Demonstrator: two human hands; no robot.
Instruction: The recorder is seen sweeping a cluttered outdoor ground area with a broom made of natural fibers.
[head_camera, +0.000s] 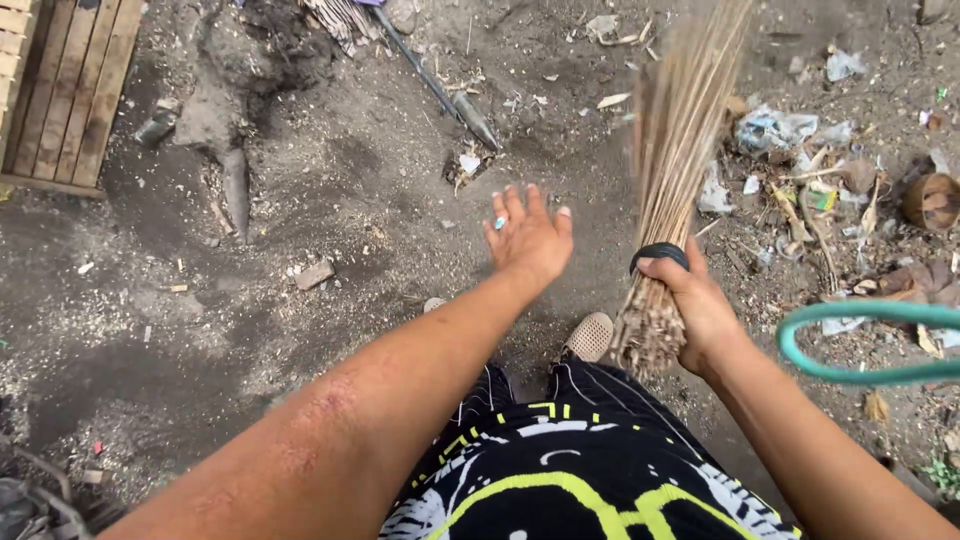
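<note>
Dirt ground (300, 200); right hand (700, 305) grips stick broom (670, 180)

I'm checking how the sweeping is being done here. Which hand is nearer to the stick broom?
Right. The right hand grips the stick broom at its bound end; the left hand is open and empty, held out beside it, apart.

Bare dirt ground (300, 200) is carrying scattered litter (790, 150) and dry leaves at right, a wooden pallet (60, 90) at upper left, a green hose (860, 345) and a coconut shell (932, 200).
</note>
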